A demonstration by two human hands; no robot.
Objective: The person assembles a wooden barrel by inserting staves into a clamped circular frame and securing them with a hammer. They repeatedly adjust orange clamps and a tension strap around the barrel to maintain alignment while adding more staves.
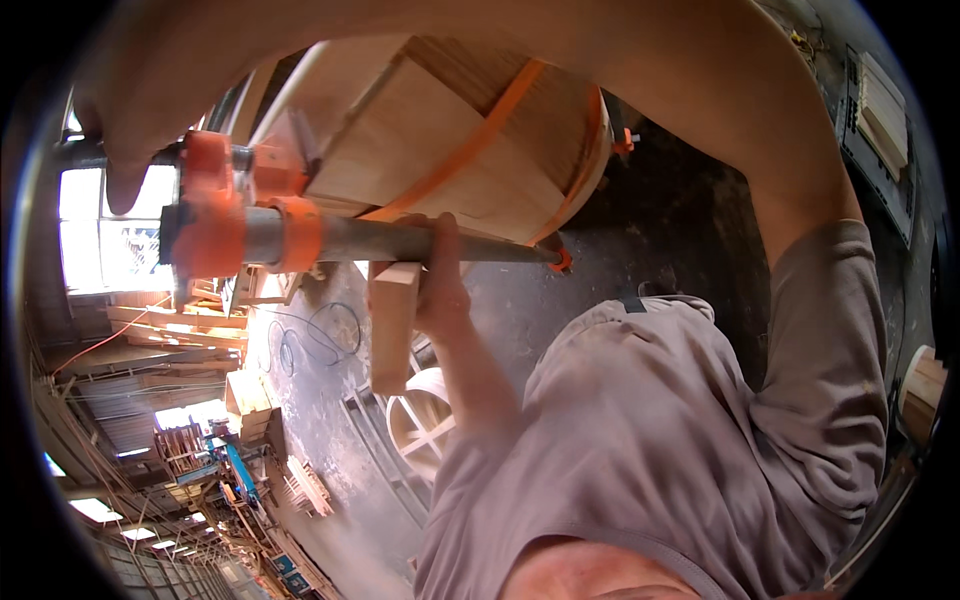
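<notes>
A large rounded assembly of pale wood panels (430, 130), wrapped with an orange band (490, 125), fills the upper middle. Along its near side runs a grey pipe clamp (380, 240) with orange jaws; the orange head of a second clamp (205, 160) sits just behind. My left hand (442, 285) closes round the pipe near its middle. Against that hand, below the pipe, stands a short wood block (394, 325); whether my fingers also grip it is hidden. My right arm arches across the top, and my right hand (112, 130) curls round the dark clamp end at the far left, partly in shadow.
On the concrete floor (320, 440) lie a coiled cord (340, 330) and a round wooden frame with crossed bars (420, 415). Stacked lumber (180, 325) lies to the left, below a bright window (115, 235). Boards rest on a dark rack (880, 120) at the upper right.
</notes>
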